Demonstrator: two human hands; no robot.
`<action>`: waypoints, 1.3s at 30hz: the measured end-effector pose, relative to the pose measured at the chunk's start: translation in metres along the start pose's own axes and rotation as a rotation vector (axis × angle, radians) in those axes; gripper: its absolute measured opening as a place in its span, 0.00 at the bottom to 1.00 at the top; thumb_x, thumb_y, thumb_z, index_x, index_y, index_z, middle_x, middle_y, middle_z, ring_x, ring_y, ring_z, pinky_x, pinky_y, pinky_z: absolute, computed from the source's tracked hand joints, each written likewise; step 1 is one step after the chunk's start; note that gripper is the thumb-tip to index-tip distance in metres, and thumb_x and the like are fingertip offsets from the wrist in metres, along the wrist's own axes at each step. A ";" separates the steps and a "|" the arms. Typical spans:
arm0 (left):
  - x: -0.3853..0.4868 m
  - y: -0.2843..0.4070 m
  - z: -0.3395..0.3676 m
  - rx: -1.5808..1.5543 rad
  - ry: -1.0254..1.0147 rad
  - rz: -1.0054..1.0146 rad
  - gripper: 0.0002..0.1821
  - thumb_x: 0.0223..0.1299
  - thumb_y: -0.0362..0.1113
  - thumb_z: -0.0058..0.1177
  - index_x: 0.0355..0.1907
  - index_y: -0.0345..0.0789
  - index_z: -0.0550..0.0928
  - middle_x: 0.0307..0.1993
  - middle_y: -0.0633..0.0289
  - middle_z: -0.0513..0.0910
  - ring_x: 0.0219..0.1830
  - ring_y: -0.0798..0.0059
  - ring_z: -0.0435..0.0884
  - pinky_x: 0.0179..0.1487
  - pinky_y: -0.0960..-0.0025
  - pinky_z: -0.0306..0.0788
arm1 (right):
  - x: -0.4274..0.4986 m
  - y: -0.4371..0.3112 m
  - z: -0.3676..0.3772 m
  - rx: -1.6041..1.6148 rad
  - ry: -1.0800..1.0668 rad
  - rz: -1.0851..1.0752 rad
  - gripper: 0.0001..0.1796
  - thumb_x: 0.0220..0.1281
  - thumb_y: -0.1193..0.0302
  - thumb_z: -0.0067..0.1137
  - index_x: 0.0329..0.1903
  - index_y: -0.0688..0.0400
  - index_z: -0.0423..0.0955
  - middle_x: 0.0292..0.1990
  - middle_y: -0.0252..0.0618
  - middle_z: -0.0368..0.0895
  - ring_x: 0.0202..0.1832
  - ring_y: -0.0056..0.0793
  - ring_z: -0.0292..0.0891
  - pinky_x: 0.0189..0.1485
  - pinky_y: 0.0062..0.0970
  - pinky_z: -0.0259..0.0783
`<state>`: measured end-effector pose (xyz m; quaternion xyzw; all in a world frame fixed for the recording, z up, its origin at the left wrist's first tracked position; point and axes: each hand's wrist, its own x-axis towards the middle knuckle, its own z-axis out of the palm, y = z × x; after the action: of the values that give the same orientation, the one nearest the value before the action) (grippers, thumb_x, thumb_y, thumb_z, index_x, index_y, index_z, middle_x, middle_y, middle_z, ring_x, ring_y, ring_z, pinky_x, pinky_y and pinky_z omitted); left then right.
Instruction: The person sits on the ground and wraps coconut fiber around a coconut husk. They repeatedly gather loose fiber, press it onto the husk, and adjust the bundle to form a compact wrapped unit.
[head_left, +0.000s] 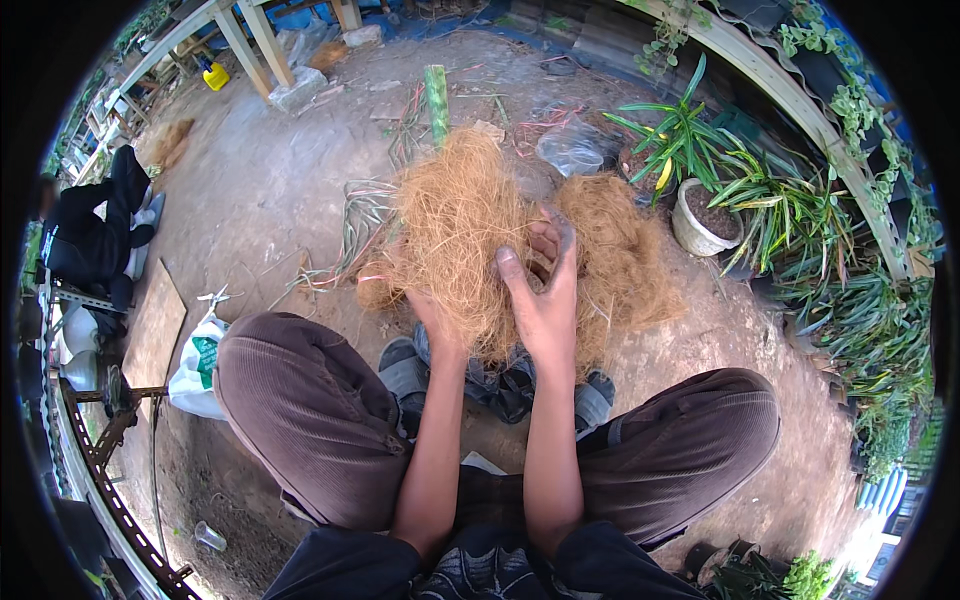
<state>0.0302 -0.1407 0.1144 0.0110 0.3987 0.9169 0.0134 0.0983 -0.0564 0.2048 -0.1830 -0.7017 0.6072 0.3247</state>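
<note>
A loose wad of brown coir-like fibre (461, 225) is held up in front of my knees. My left hand (439, 322) supports it from the lower left, its fingers mostly hidden by the strands. At the wad's right side, my right hand (551, 292) is cupped, with thumb and fingers apart and the thumb by the fibre edge. A larger heap of the same fibre (619, 255) lies on the ground just right of that hand. Left of the wad, a small fibre bundle (379, 283) has pink string across it.
A green stem (436, 105) stands beyond the wad, with string-tied leaf strips (367, 225) nearby. Potted plants (705, 221) line the right side. To the left are a white plastic bag (199, 367), scissors (215, 296), a board (155, 326) and a seated person (94, 225).
</note>
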 end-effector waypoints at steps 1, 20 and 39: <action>-0.002 0.001 0.000 -0.118 -0.013 -0.067 0.26 0.74 0.31 0.47 0.72 0.32 0.62 0.62 0.53 0.74 0.57 0.66 0.79 0.58 0.65 0.79 | 0.000 0.005 0.002 0.146 -0.022 0.085 0.37 0.63 0.58 0.68 0.68 0.63 0.64 0.59 0.52 0.73 0.60 0.41 0.70 0.65 0.40 0.65; -0.030 0.033 0.049 0.549 -0.413 0.194 0.47 0.54 0.31 0.67 0.75 0.36 0.58 0.70 0.51 0.64 0.71 0.56 0.65 0.76 0.56 0.55 | -0.005 0.016 -0.009 0.759 0.098 0.472 0.49 0.61 0.70 0.69 0.77 0.62 0.46 0.65 0.53 0.69 0.62 0.43 0.73 0.61 0.40 0.77; -0.029 0.057 0.028 -0.242 -0.071 -0.515 0.39 0.70 0.65 0.45 0.72 0.38 0.65 0.63 0.54 0.75 0.61 0.57 0.78 0.61 0.50 0.77 | -0.021 0.040 -0.029 0.929 -0.216 0.589 0.46 0.47 0.55 0.74 0.65 0.69 0.68 0.56 0.49 0.78 0.55 0.40 0.78 0.57 0.39 0.78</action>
<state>0.0590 -0.1601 0.1752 -0.0600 0.2754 0.9232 0.2611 0.1277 -0.0404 0.1630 -0.1458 -0.3089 0.9329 0.1141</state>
